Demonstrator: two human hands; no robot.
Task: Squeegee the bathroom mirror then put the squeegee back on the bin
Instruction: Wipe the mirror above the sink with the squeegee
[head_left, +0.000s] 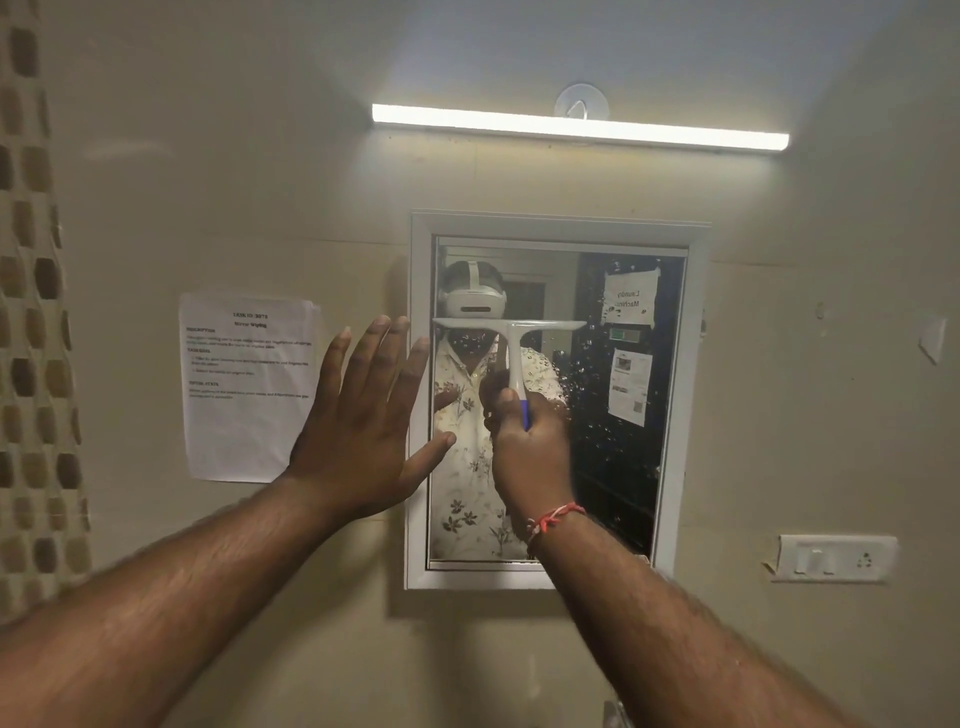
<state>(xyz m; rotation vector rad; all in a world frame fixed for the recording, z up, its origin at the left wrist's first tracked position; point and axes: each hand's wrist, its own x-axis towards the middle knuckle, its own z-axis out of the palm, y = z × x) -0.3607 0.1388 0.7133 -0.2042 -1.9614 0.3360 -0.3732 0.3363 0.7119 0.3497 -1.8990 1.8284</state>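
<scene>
A white-framed mirror (628, 467) hangs on the beige wall, with water droplets over its right half. A white T-shaped squeegee (511, 343) with a blue handle end lies against the glass, its blade level across the left-centre of the mirror. My right hand (530, 452) is closed around the squeegee's handle from below. My left hand (363, 415) is flat and spread, pressed on the wall and the mirror's left frame edge, holding nothing. The bin is not in view.
A printed task sheet (244, 387) is taped to the wall left of the mirror. A lit tube light (579, 127) runs above it. A switch plate (834, 558) sits low right. Patterned tiles (31, 312) line the far left.
</scene>
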